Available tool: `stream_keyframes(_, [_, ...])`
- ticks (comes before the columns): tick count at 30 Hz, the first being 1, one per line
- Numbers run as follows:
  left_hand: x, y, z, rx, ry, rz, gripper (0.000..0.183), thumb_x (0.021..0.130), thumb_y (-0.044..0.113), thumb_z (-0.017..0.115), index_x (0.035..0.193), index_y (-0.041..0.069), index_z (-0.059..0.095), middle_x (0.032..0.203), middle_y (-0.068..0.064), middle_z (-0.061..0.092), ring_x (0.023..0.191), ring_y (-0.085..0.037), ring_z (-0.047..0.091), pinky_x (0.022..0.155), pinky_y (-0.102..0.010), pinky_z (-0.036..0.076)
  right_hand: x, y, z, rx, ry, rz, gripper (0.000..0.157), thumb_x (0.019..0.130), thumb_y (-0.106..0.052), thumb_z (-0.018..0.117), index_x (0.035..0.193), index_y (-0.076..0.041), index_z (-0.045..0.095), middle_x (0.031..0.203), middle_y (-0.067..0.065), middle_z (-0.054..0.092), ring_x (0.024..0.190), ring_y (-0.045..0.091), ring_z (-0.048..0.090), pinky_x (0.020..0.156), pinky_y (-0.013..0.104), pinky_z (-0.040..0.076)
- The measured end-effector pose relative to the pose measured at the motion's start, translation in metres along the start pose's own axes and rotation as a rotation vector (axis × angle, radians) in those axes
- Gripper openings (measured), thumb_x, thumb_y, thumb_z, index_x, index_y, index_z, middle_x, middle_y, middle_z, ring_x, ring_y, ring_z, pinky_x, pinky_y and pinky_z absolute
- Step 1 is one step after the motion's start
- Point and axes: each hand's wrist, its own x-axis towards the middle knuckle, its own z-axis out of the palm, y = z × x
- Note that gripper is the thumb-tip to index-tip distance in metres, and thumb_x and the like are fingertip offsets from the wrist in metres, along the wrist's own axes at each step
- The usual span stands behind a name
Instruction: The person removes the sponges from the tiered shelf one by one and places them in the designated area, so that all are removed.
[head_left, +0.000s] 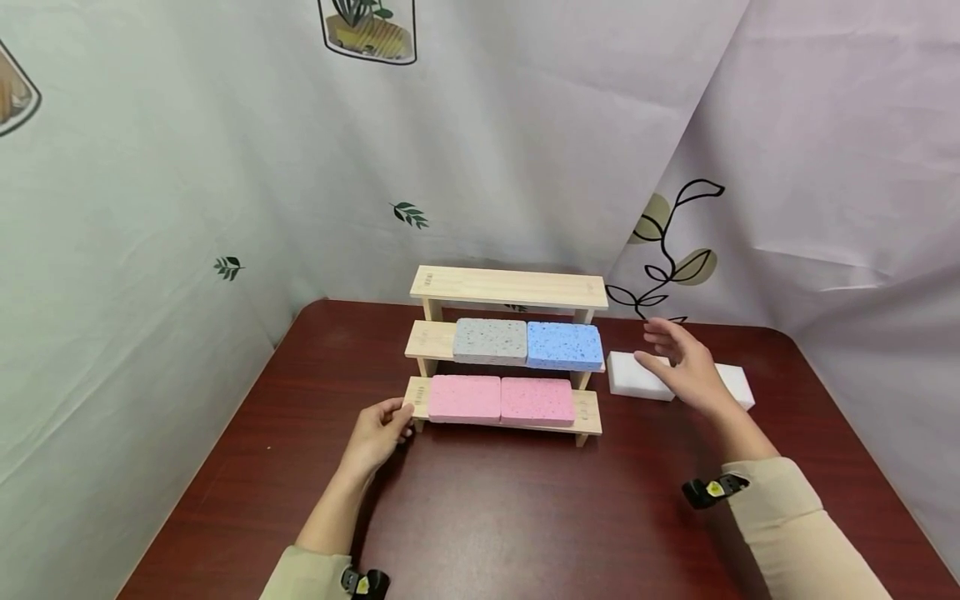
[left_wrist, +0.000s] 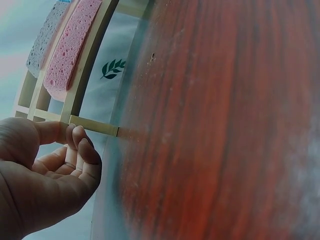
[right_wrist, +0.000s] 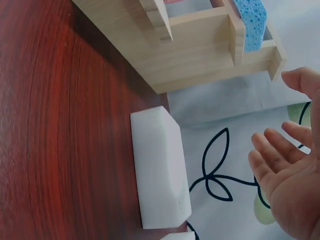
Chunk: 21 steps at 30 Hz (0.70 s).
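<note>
"Where's the wooden rack [head_left: 510, 286] from the left hand [head_left: 377, 435]?"
"Two o'clock; thumb and fingers pinch the left end of its bottom tier."
"And the right hand [head_left: 688, 371]?"
"Loosely spread, one white block [head_left: 636, 379] at nine o'clock, another at three."
"Counts?"
"One rack, three tiers; two white blocks; two pink sponges [head_left: 464, 398], one grey sponge [head_left: 491, 340], one blue sponge [head_left: 564, 345]."
</note>
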Motion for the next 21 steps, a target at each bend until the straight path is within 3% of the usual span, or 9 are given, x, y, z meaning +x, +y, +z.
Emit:
stream_keyframes(4, [-0.001, 0.000, -0.001, -0.001, -0.002, -0.007, 0.030, 0.103, 0.006, 0.057, 0.124, -0.014, 0.061, 0.084, -0.013, 0.068, 0.069, -0.014, 0.059, 0.060, -0.022, 0.050, 0.002, -0.001, 0.006, 0.041, 0.019, -0.038, 0.062, 0.094, -0.013, 0.073, 0.147, 0.002, 0.044, 0.139, 0.022, 0.056, 0.124, 0.039, 0.056, 0.099, 0.016, 0.045])
stream_keyframes(6, [-0.001, 0.000, -0.001, -0.004, -0.001, -0.008, 0.030, 0.103, 0.006, 0.057, 0.124, -0.014, 0.061, 0.084, -0.013, 0.068, 0.069, -0.014, 0.059, 0.060, -0.022, 0.050, 0.003, -0.002, 0.009, 0.060, 0.024, -0.055, 0.062, 0.094, -0.012, 0.073, 0.147, 0.003, 0.044, 0.139, 0.023, 0.055, 0.124, 0.039, 0.055, 0.096, 0.008, 0.042])
stream_keyframes(21, [0.003, -0.006, 0.000, -0.034, 0.006, 0.014, 0.030, 0.102, 0.003, 0.057, 0.124, -0.016, 0.060, 0.080, -0.012, 0.067, 0.066, -0.014, 0.059, 0.058, -0.021, 0.049, 0.007, -0.012, 0.025, 0.106, -0.031, -0.047, 0.068, 0.090, -0.012, 0.078, 0.147, 0.001, 0.044, 0.139, 0.023, 0.055, 0.128, 0.038, 0.054, 0.100, 0.010, 0.039])
